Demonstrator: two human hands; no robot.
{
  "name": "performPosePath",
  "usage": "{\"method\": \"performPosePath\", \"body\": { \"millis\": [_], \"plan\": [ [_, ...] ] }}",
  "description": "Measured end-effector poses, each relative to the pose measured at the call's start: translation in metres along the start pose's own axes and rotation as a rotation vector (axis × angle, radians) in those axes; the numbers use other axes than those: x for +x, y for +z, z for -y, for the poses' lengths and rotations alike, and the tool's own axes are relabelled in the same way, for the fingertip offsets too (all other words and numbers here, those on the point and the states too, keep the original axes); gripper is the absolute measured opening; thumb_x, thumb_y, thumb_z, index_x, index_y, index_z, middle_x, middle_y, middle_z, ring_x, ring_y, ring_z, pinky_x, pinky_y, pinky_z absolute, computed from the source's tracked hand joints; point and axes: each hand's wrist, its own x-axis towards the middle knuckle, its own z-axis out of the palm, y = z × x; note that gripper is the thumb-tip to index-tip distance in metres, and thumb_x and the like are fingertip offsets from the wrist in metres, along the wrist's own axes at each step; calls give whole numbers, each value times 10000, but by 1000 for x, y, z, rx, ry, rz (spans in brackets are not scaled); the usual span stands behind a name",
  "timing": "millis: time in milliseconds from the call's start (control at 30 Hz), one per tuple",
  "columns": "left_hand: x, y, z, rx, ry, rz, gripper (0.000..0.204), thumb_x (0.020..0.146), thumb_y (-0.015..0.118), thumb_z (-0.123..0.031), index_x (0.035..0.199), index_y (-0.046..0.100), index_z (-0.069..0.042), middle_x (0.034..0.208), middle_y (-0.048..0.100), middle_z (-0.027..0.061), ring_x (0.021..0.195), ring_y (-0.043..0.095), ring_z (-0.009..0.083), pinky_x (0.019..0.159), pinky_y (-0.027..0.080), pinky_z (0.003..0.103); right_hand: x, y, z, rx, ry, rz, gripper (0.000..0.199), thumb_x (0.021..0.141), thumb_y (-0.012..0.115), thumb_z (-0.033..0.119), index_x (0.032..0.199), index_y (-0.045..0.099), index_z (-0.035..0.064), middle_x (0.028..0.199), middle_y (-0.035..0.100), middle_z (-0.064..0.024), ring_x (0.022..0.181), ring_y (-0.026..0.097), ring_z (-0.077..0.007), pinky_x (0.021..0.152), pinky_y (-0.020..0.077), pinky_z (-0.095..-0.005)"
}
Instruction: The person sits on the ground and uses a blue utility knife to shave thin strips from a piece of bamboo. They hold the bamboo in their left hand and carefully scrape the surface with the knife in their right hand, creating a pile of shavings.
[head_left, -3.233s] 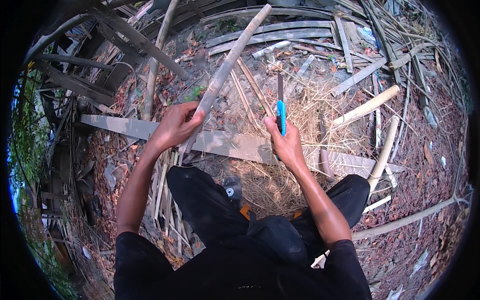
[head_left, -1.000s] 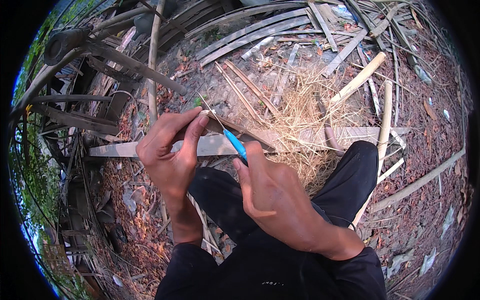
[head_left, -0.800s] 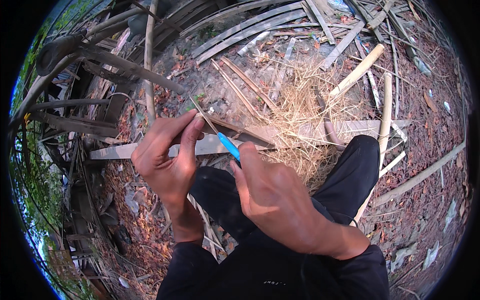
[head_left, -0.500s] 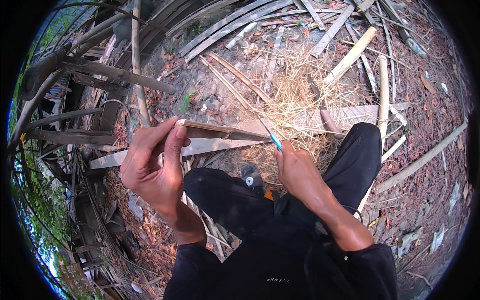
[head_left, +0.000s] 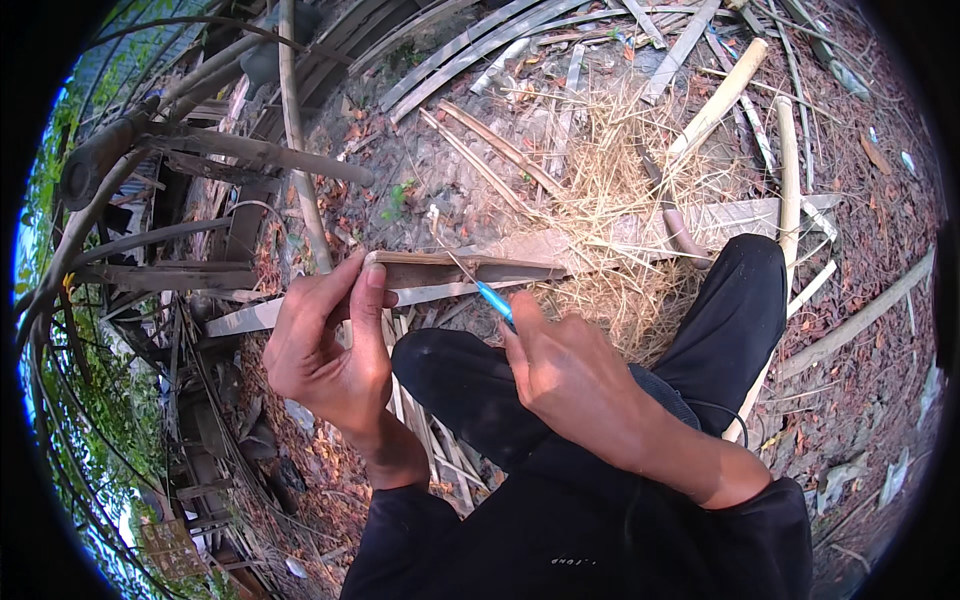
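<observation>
My left hand [head_left: 335, 345] pinches one end of a split bamboo strip [head_left: 415, 272] between thumb and fingers. The strip lies level across my front, its far end pointing right. In my right hand [head_left: 575, 380] is a knife [head_left: 494, 299] with a bright blue handle. Its thin blade crosses the upper edge of the strip around mid-length. A pale curl of shaving [head_left: 434, 218] stands up just beyond the blade. Past the strip, straw-coloured shavings [head_left: 620, 310] are heaped on the ground and partly over a flat grey board [head_left: 745, 215].
A curved blade with a wooden handle [head_left: 681, 232] lies among the shavings. Bamboo poles [head_left: 722, 100] and split strips [head_left: 500, 150] lie beyond. Stacked timber and posts [head_left: 265, 152] stand at the left. My bent knees [head_left: 460, 385] frame the work from below.
My right hand has drawn the knife leftward along the strip, from near its right end to about the middle. A shaving curl now rises at the blade. The left hand keeps its pinch.
</observation>
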Motion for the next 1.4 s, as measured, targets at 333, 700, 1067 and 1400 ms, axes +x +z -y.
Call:
{"method": "performPosePath", "body": {
  "millis": [333,700,1067,1400],
  "plan": [
    [-13,-8,-19,-40,26,24,155,765,714,77,914,686,48,736,644,97,591,629,123,542,453,202,-23,-11,26,-50,15,-31,180,918,535,116,928,456,-46,519,528,-223,496,555,-426,449,408,-486],
    [-16,-10,-52,-120,63,155,151,778,694,86,924,683,49,758,648,108,606,625,128,548,486,215,-90,37,-189,-414,407,196,300,942,489,216,946,551,-77,722,617,-283,715,641,-417,686,491,-501],
    [-23,-11,4,-184,-170,112,145,903,570,34,1043,583,67,846,638,105,673,642,142,610,518,241,-12,-36,-11,134,133,87,339,979,448,268,968,472,-69,596,547,-268,603,559,-463,566,396,-541],
    [-34,-13,23,-159,-138,66,124,901,563,48,1022,574,69,856,632,121,680,659,145,632,529,228,-6,50,-37,27,93,-66,310,974,471,257,903,509,-42,532,515,-243,514,513,-466,513,420,-522]
  ]
}}
